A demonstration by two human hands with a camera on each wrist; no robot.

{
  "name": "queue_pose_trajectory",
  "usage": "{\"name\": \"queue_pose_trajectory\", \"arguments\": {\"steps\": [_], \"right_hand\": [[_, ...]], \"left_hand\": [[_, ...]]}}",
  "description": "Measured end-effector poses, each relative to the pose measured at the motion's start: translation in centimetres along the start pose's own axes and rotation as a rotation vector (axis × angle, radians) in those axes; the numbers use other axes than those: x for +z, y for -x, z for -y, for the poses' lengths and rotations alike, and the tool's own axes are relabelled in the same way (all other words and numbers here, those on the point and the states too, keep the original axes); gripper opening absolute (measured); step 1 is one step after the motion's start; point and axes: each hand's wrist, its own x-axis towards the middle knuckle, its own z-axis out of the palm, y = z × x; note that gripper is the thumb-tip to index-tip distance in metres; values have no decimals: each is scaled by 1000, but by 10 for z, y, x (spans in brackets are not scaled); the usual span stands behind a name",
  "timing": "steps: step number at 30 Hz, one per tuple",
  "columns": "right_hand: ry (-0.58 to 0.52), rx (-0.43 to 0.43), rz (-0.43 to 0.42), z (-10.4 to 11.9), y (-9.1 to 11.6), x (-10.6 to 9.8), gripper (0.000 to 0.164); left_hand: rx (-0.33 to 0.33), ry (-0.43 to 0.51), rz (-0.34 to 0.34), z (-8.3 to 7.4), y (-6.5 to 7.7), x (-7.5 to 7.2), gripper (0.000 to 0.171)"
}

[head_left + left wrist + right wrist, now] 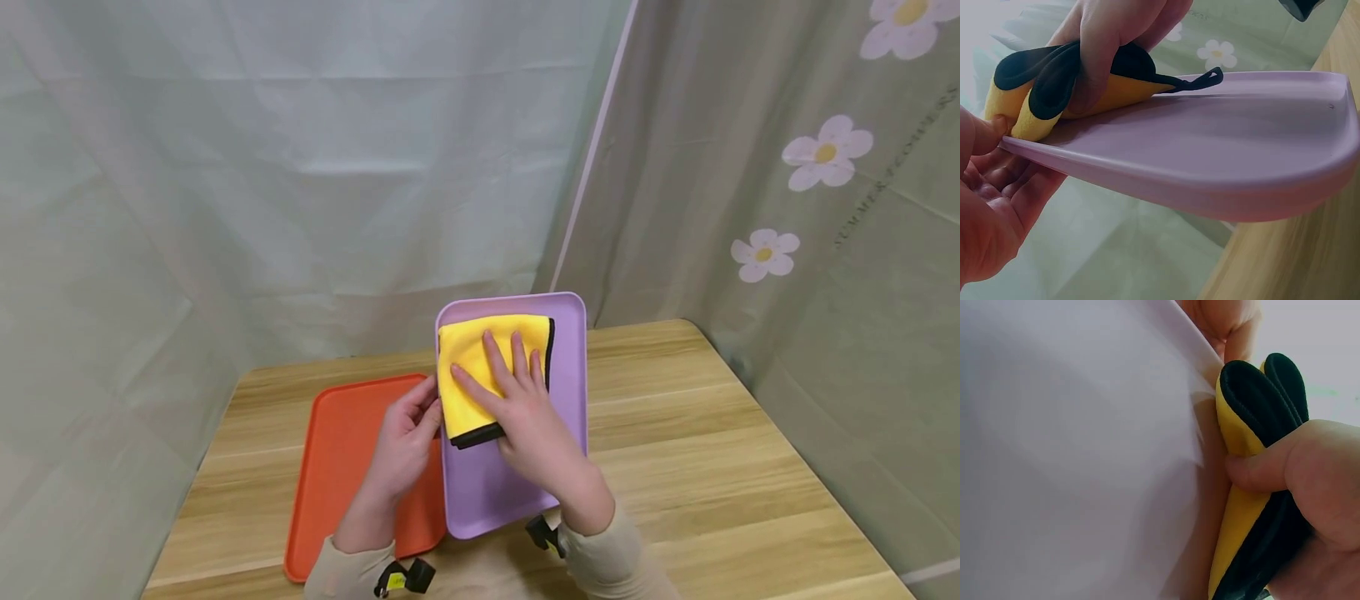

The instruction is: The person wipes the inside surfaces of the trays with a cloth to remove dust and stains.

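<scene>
A light purple tray [498,492] is held tilted up, its near end by the wooden table. On its inner face lies a folded yellow cloth [465,408] with black edging and a small black loop [1204,80]. My left hand [401,442] grips the tray's left rim, thumb on top by the cloth's fold and fingers beneath. Spread over the cloth are the fingers of my right hand [525,417]. In the right wrist view, the right thumb [1260,469] bends round the cloth's near edge and holds it from below.
An orange-red tray [337,467] lies on the wooden table [735,467] at the left, partly behind the left hand and the purple tray. Pale curtains [360,167] hang behind the table, with printed flowers [825,154] on the right one.
</scene>
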Motion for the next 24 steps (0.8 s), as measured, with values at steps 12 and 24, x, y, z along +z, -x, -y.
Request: {"name": "queue_pose_trajectory", "arguments": {"steps": [12,24], "right_hand": [[25,3,-6,-2,1,2,107],[14,26,-19,-13,6,-6,108]], "left_hand": [[-27,-5,-24,6,-1,-3,42],[-8,-6,-66,4,0,-10,41]]}}
